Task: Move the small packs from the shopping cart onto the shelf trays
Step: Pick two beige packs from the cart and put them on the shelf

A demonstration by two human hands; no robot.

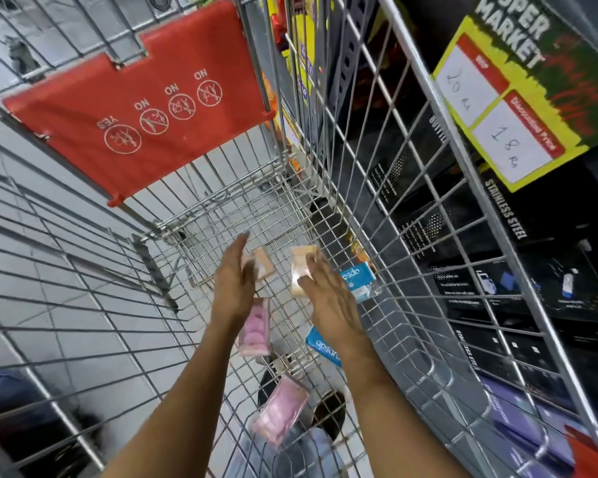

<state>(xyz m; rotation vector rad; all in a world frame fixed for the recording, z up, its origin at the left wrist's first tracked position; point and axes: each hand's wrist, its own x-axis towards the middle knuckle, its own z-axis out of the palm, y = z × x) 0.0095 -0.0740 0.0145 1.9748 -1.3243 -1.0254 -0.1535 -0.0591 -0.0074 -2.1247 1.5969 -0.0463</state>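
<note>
Both arms are reaching down into the wire shopping cart (377, 188), hands a little apart from each other. The left hand (233, 281) is hanging open, fingers straight, with a beige pack (263, 263) sitting just past its fingertips; can't tell if it's actually touching it. The right hand (328, 301) is resting its fingers on a second beige pack (300, 270), but I can't tell whether it's really gripping it or just pressing on top.

Right under the left wrist a pink pack (256, 327) is lying on the cart floor, and another pink pack (280, 410) is sitting between the two forearms, closer to the person. Two blue packs are flanking the right hand: one (358, 279) just beyond its outer side, one (323, 346) tucked below the wrist. The red seat flap (135, 108) is hanging well beyond both hands.
</note>
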